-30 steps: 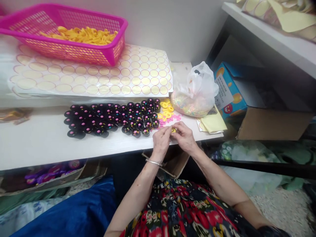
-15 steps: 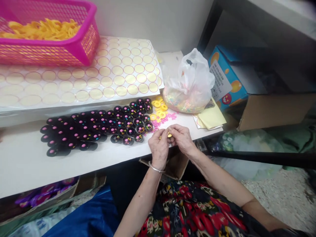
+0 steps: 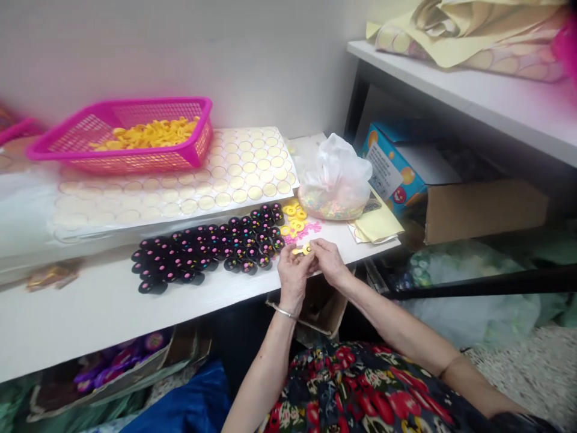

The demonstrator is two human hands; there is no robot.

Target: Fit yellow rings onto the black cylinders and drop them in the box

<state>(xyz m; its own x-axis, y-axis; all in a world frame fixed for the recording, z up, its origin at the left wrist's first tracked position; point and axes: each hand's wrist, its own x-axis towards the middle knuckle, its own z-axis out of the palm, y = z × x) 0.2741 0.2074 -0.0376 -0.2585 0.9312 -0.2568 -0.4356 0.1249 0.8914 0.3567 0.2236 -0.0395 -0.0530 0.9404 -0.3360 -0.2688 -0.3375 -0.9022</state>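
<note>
Both hands meet at the table's front edge around a small yellow plastic piece with a rounded end. My left hand, with a bangle at the wrist, pinches one side of it. The fingers of my right hand are closed on its other end. Just beyond them lie loose yellow rings and scattered small pink beads. To the left stand rows of small black cups with pink and coloured bits showing in their tops.
A pink basket of yellow pieces rests on sheets of round stickers. A tied plastic bag of coloured beads stands near folded yellow paper. An open carton is at right, below a white shelf.
The view has tilted up and left, showing more of the basket and the shelf. Both hands stay together, and more of the yellow piece shows between the fingers.
</note>
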